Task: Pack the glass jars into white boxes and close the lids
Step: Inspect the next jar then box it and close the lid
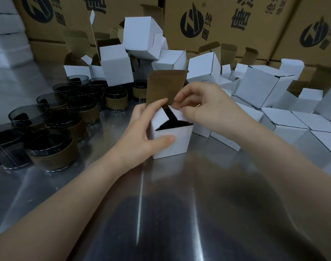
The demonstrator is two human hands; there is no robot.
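Head view | left hand (142, 136) grips white box (173, 142) | right hand (200, 104) pinches flap (176, 113) | contents dark, possibly jar

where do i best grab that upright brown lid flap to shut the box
Pinch the lid flap at its free top edge, coming from above and behind. It stands upright, hinged at the back of the white box, so pulling forward folds it over the tucked side flaps.

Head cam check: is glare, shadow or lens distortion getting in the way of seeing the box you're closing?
Head view: the white box between the left hand and right hand is sharp enough, but its inside is just dark. The steel table shows bright streaks and a dark reflection near the camera. Wide-angle bending curves the edges. The glass jars are dim.
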